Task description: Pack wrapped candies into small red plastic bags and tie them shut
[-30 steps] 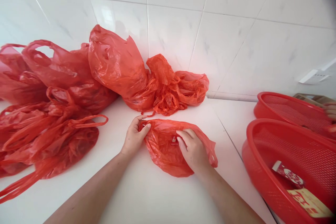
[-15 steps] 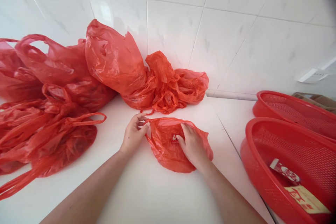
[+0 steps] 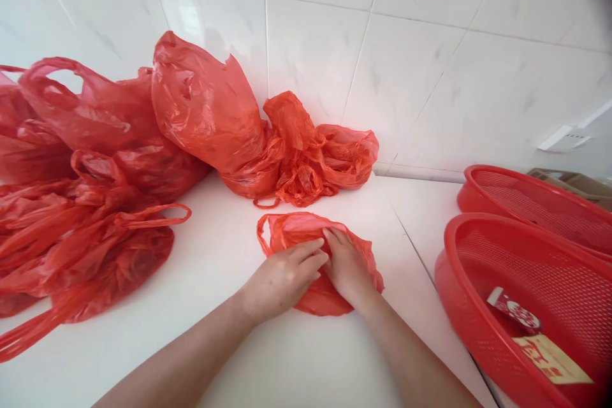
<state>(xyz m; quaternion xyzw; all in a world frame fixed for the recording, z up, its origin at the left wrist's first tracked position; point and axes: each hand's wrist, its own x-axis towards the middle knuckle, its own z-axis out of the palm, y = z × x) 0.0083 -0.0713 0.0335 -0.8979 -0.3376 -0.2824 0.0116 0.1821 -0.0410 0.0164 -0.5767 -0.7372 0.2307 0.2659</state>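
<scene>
Left hand (image 3: 282,280) and right hand (image 3: 349,266) (can't tell their grip) are mid-work at the still-open bag (image 3: 327,296), toward the surface's (image 3: 296,363) back edge.

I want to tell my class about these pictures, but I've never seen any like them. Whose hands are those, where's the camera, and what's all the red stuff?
There is no robot here. The left hand and right hand belong to a person wearing a camera on their head. Every picture comes from that camera, looking forward and down.

Both hands are at one red plastic bag on a white surface. The fingers hide whether they are holding anything in there. More red bags lie to the left and along the tiled wall.

On the right are a front red basket and a back one. The front one holds a red-and-white packet and a yellow piece with red marks.
</scene>
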